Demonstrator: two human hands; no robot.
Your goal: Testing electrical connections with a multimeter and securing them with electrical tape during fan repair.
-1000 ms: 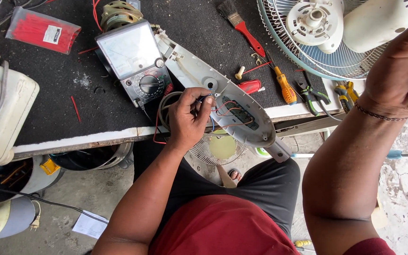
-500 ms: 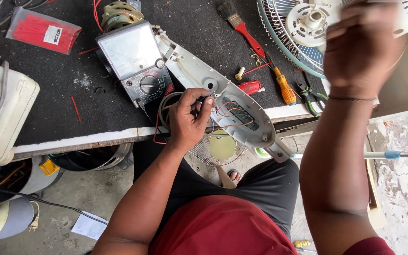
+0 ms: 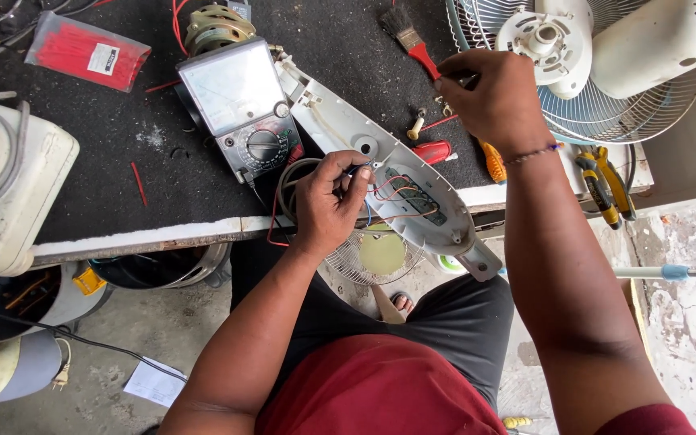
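Observation:
My left hand (image 3: pixel 328 201) pinches thin coloured wires (image 3: pixel 392 193) at the open side of a long grey plastic fan housing (image 3: pixel 340 125), which lies slanted across the black table top and juts over its front edge. My right hand (image 3: pixel 493 101) reaches over the table, its fingers closed around a thin dark tool beside the red handle of a paintbrush (image 3: pixel 408 32). An analogue multimeter (image 3: pixel 239 105) lies just left of the housing, close to my left hand.
A white fan head with its wire guard (image 3: pixel 606 48) lies at the back right. Yellow-handled pliers (image 3: pixel 602 181) and an orange screwdriver handle (image 3: pixel 493 161) lie near the table edge (image 3: pixel 138 238). A red bag of ties (image 3: pixel 86 52), a copper motor (image 3: pixel 219 24) and a white container (image 3: pixel 2 177) stand at the left.
My right hand has come down from close to the camera to the table by the paintbrush. My left hand has stayed on the wires.

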